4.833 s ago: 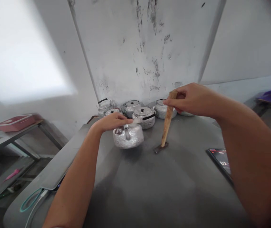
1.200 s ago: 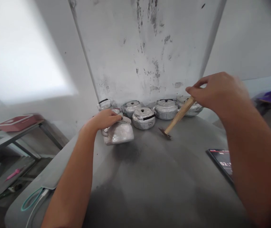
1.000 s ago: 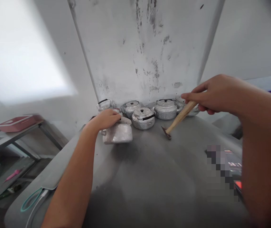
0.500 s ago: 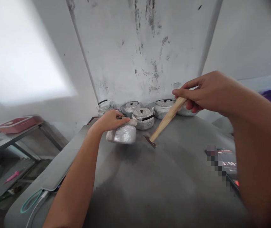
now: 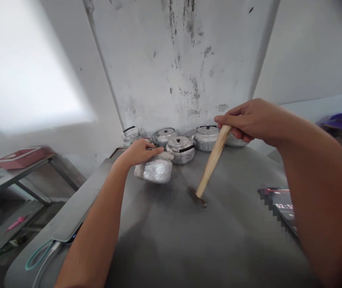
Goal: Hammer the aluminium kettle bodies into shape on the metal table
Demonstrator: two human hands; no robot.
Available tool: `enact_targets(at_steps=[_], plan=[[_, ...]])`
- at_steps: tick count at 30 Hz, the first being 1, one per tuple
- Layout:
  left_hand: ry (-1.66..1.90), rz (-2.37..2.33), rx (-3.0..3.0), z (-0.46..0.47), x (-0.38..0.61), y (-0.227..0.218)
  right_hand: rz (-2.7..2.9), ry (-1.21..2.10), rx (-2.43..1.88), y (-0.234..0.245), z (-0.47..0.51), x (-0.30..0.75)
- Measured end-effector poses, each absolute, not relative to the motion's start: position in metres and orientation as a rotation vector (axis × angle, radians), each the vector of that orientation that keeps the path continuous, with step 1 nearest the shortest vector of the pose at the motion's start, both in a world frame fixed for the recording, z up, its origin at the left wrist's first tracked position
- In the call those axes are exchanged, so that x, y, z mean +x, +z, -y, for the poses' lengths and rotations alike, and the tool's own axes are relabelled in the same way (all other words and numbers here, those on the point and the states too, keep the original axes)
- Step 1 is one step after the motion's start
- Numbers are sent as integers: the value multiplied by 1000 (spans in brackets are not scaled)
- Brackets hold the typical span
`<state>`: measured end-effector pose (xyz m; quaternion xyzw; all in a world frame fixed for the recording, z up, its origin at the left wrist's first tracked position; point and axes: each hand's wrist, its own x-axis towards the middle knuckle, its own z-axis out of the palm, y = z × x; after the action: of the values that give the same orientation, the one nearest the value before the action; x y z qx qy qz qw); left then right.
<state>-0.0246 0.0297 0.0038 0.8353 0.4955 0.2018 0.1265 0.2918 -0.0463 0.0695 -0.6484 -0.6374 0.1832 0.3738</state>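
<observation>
Hammer (image 5: 213, 162) lower, steeper, kettle (image 5: 156, 171) nearly unmoved

Above and left of the worktop (image 5: 189, 240), a broad patch of the wall (image 5: 18, 64) burns out to near white with soft edges; behind the worktop it settles to an even grey. The worktop itself is dim, with diffuse shadows, darkest toward its near side. Over it, the silver kettle (image 5: 156, 171) catches bright glints. At the worktop's right, the forearm (image 5: 321, 172) falls into shadow, blocky pixels hide the phone's (image 5: 281, 206) edge, and dark vignetting closes the corner above.
</observation>
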Motion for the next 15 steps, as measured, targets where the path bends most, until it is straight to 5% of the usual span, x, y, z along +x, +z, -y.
enact_targets(at_steps=[15], plan=[[588, -1436, 2433, -31, -26, 3, 1334, 648, -1510, 37, -5, 302]])
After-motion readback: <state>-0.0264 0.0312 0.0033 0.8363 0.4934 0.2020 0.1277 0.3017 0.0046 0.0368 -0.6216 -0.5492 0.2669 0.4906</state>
